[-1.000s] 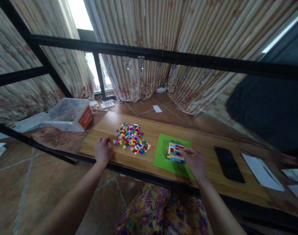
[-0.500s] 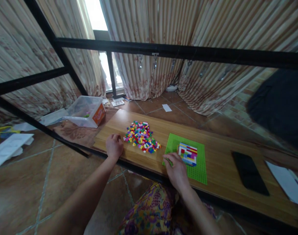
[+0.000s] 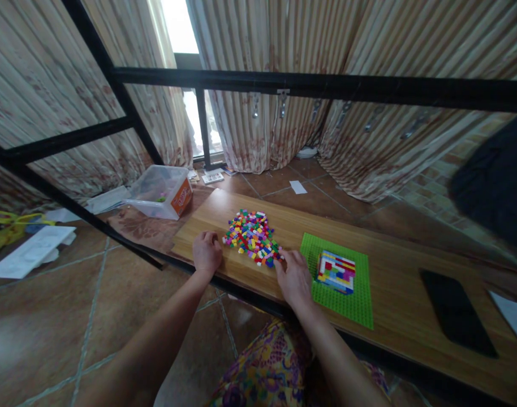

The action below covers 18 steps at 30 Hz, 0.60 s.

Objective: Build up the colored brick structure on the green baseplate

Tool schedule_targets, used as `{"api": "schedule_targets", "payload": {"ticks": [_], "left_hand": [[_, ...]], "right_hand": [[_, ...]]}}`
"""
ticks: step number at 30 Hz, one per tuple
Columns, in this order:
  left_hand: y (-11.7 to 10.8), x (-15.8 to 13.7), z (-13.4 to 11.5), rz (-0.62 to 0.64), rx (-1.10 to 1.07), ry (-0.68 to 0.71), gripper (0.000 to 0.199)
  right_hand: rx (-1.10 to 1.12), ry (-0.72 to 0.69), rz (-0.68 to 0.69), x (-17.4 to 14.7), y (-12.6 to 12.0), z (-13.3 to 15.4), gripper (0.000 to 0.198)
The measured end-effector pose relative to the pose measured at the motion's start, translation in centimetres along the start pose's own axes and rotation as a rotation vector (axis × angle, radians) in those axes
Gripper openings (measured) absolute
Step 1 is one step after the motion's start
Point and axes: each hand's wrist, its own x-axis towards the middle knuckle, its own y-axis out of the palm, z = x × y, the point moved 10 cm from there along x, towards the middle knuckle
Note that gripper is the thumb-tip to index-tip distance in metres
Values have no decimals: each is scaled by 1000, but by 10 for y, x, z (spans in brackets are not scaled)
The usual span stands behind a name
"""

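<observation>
A heap of small coloured building bricks [image 3: 250,234] lies loose on the wooden table [image 3: 241,281]. My right hand [image 3: 296,278] is at the near right edge of the heap, thumb and fingers apart around the outermost bricks, with no held brick visible. Left of the heap, my left hand [image 3: 207,253] rests on the table with its fingers curled in; whatever they may hold is hidden. To the right of my right hand lies a green baseplate [image 3: 347,308]. On it stands a low, multicoloured brick block [image 3: 336,272] with stripes on top.
A black phone-like slab [image 3: 457,312] and white paper [image 3: 513,316] lie at the table's right. Behind its left end, a clear plastic box [image 3: 156,195] with an orange label sits on the floor. A black metal bar [image 3: 250,81] crosses in front of the curtains.
My right hand has moved left from the baseplate and brick block to the edge of the heap, and its fingers have opened. My left hand stays beside the heap. The view has shifted slightly.
</observation>
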Motion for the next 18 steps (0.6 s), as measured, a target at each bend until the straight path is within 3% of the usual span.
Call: {"api": "schedule_targets", "payload": {"ticks": [9, 18], "left_hand": [[0, 0, 1, -8, -15, -3, 23], [-1, -1, 1, -15, -20, -3, 22]], "right_hand": [[-21, -44, 98, 20, 14, -3, 20], [-132, 7, 28, 17, -2, -22, 16]]}}
